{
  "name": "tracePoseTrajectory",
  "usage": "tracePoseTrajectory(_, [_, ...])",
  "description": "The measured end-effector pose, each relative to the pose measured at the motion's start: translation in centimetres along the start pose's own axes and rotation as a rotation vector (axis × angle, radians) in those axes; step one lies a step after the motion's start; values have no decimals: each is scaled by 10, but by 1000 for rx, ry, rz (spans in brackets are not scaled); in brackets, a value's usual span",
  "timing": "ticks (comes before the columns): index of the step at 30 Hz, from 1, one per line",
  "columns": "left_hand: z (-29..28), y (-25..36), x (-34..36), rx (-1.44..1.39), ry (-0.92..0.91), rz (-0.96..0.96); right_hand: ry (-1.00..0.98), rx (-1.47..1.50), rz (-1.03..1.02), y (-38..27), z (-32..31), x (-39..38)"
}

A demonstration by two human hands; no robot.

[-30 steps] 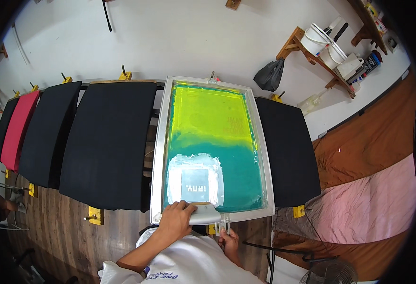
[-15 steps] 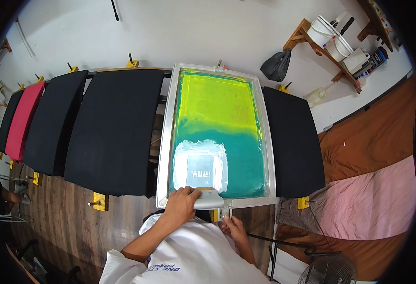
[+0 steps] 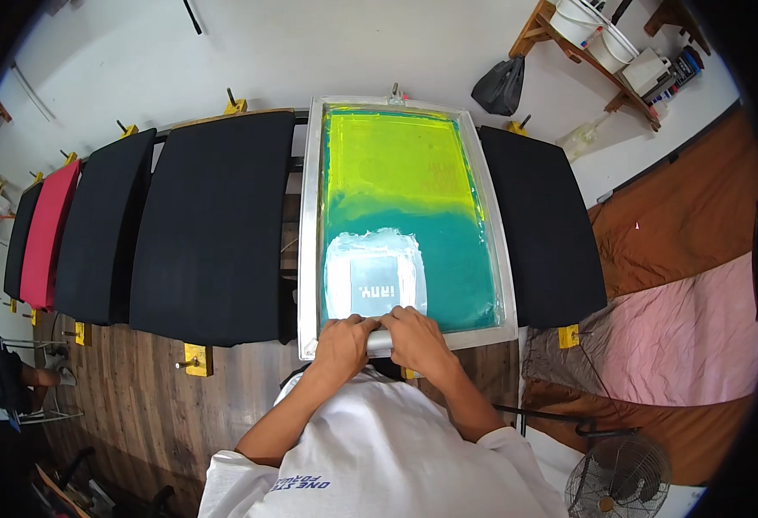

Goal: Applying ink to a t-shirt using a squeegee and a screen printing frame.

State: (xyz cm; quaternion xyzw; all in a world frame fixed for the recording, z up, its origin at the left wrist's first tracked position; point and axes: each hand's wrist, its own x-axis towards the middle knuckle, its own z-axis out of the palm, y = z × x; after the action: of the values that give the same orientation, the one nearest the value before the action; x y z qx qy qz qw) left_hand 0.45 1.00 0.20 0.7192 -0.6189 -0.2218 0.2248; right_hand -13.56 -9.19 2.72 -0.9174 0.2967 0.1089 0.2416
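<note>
An aluminium-framed screen [image 3: 504,259] lies over the middle platen, with yellow-green ink [image 3: 392,151] in its upper half, teal [image 3: 457,276] below and a white patch [image 3: 344,259] with lettering near its lower left. My left hand [image 3: 341,345] and my right hand [image 3: 416,344] both have fingers closed over a silver squeegee [image 3: 377,344] at the screen's near edge. My hands are side by side, with the backs toward the camera.
Black platens [image 3: 211,224] and a pink one [image 3: 49,233] stand in a row. A shelf with white buckets [image 3: 614,50] is upper right. Brown cloth [image 3: 655,198] hangs at right, above a fan [image 3: 616,479]. A seated person [image 3: 8,384] is at far left.
My right hand has left the clamp below the frame and moved up onto the squeegee beside my left hand. The view has shifted, so the screen sits higher in the picture.
</note>
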Motion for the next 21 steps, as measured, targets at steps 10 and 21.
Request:
tracePoseTrajectory(10, [-37, -32, 63, 0, -411, -13, -160, 40, -80, 15, -47, 49])
tracePoseTrajectory(21, [-42, -39, 107, -135, -73, 26, 112, -132, -17, 27, -55, 90])
